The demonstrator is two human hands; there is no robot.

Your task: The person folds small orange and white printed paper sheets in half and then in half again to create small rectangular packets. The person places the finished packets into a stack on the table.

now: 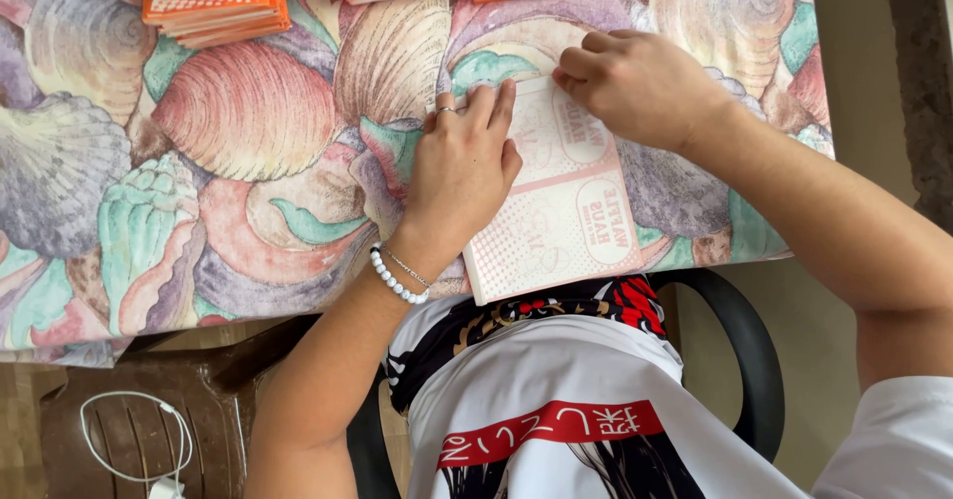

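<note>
Nearest the lens, a white printed shirt [596, 410] fills the lower frame. Mid-frame, a flat carton blank [556, 201] lies on the shell-patterned tablecloth [199, 161]; left hand [462, 166] presses it flat, right hand [635, 82] curled, pinching its top edge (folding, apparently). Creasing needs firm, even pressure.

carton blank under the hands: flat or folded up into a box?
Flat. The pale printed carton blank lies spread on the shell-print tablecloth; left hand presses it down, right hand pinches its top edge.

Matt paper sheet [556, 201] (dotted print) lies on a smooth, shell-patterned tablecloth [228, 142]
</note>
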